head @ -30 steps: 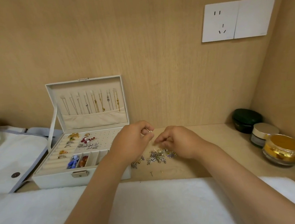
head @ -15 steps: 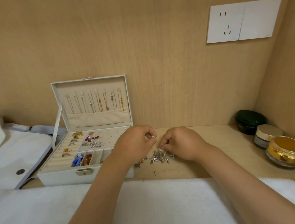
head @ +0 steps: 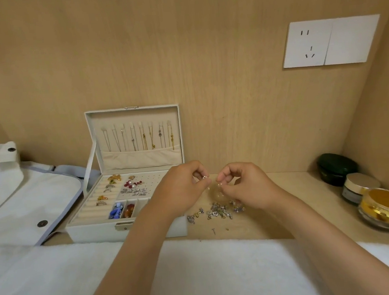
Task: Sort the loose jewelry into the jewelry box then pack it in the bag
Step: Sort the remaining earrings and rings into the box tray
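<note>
While I lean over the shelf, a pale wooden back wall (head: 204,52) fills the top half of the frame, and a white towel (head: 200,276) spreads across the bottom, under both my forearms. At the left edge lies the white bag (head: 18,209) with blue trim and dark snaps, flat and just beside the jewelry box (head: 92,231). That box sits left of centre with its lid (head: 134,115) upright against the wall. A row of necklaces (head: 138,138) hangs inside the lid, and below it small gold, red and silver pieces lie on the ring rolls and the perforated panel. A white socket plate (head: 331,41) is on the wall at upper right. Three jars stand in the right corner: a dark green one (head: 337,167) farthest back, a silver-lidded one (head: 359,187) next, and a gold one (head: 385,208) nearest. My left hand (head: 181,193) is raised at centre frame, over the box's right end, thumb and forefinger pinching a small silver piece (head: 204,177). My right hand (head: 248,187) is close beside it, fingers curled with the tips drawn together. The spot under them is blurred, so I cannot tell whether it holds anything. The loose jewelry (head: 218,212) lies in a small heap on the shelf below my hands, right of the box. A single pin (head: 213,230) lies apart from the heap, nearer the towel.
</note>
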`<act>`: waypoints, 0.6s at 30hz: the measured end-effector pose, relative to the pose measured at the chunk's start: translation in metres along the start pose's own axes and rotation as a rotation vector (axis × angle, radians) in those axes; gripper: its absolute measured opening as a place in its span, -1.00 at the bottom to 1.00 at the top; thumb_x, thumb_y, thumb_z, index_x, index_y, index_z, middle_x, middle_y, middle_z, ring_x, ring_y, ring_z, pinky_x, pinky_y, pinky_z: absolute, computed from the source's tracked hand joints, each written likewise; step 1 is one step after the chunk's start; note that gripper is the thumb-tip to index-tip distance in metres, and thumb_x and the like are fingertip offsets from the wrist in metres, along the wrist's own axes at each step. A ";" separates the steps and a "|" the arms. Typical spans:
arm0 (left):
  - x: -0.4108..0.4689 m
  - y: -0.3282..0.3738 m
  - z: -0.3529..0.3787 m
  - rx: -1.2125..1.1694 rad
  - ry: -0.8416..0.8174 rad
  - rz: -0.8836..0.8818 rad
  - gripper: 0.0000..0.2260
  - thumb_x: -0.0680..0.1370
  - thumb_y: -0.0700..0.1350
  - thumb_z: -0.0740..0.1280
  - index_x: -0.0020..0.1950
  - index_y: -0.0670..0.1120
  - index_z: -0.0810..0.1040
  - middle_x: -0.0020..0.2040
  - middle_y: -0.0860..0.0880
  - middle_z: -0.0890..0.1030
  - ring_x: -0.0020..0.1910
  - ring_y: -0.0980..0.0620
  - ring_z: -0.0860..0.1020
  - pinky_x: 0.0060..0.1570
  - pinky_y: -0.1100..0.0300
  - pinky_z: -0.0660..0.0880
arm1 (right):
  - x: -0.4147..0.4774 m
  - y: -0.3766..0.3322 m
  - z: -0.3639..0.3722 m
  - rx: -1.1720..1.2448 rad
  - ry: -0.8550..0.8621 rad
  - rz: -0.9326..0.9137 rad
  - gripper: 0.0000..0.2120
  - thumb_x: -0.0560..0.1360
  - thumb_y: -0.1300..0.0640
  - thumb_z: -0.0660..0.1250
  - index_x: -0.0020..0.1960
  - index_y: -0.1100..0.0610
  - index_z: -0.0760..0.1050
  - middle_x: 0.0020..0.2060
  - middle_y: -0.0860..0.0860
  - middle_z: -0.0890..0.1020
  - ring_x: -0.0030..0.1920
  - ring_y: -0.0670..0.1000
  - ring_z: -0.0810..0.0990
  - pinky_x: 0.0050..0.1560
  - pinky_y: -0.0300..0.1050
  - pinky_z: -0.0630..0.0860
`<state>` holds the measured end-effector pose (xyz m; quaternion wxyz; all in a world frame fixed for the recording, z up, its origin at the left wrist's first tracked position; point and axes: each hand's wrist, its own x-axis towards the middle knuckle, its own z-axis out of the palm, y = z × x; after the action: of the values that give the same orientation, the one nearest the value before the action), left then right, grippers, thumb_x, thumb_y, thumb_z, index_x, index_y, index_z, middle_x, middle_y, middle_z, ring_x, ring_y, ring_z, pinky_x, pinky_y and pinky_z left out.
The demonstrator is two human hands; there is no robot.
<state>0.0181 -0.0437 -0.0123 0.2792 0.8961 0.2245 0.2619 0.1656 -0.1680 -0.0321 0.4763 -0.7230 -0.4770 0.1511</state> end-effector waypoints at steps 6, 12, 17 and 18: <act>0.003 -0.016 -0.032 -0.008 0.006 0.008 -0.94 0.54 0.04 0.39 -0.03 0.10 0.61 -0.15 0.18 0.60 -0.14 0.21 0.54 -0.02 0.15 0.52 | 0.013 -0.028 0.010 0.144 -0.027 -0.023 -0.88 0.50 0.25 0.46 -0.05 0.05 0.67 -0.31 -0.08 0.67 -0.50 -0.02 0.48 -0.49 -0.31 0.37; 0.006 -0.052 -0.079 -0.084 0.106 -0.032 -0.94 0.56 0.00 0.38 -0.07 0.13 0.65 -0.14 0.19 0.64 -0.12 0.21 0.57 -0.06 0.24 0.47 | 0.045 -0.065 0.036 0.177 -0.033 -0.075 -0.82 0.55 0.27 0.40 0.11 0.11 0.68 -0.24 -0.04 0.70 -0.50 0.00 0.48 -0.48 -0.36 0.36; 0.011 -0.088 -0.109 -0.130 0.156 -0.108 -0.92 0.57 -0.03 0.37 0.00 0.08 0.67 -0.12 0.14 0.66 -0.10 0.17 0.58 -0.06 0.25 0.48 | 0.077 -0.079 0.073 0.181 -0.032 -0.063 -0.81 0.54 0.25 0.41 0.13 0.09 0.66 -0.19 0.01 0.68 -0.53 -0.02 0.47 -0.39 -0.15 0.50; 0.013 -0.094 -0.114 -0.140 0.166 -0.117 -0.92 0.57 -0.04 0.38 0.01 0.07 0.67 -0.11 0.13 0.66 -0.09 0.16 0.58 -0.04 0.24 0.49 | 0.083 -0.079 0.080 0.172 -0.021 -0.048 -0.83 0.53 0.25 0.43 0.10 0.11 0.65 -0.18 0.08 0.67 -0.53 -0.02 0.46 -0.43 -0.13 0.50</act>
<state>-0.0642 0.0770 0.0143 0.3362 0.8350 0.2801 0.3335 0.1098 -0.0475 0.0132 0.5350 -0.6664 -0.4843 0.1876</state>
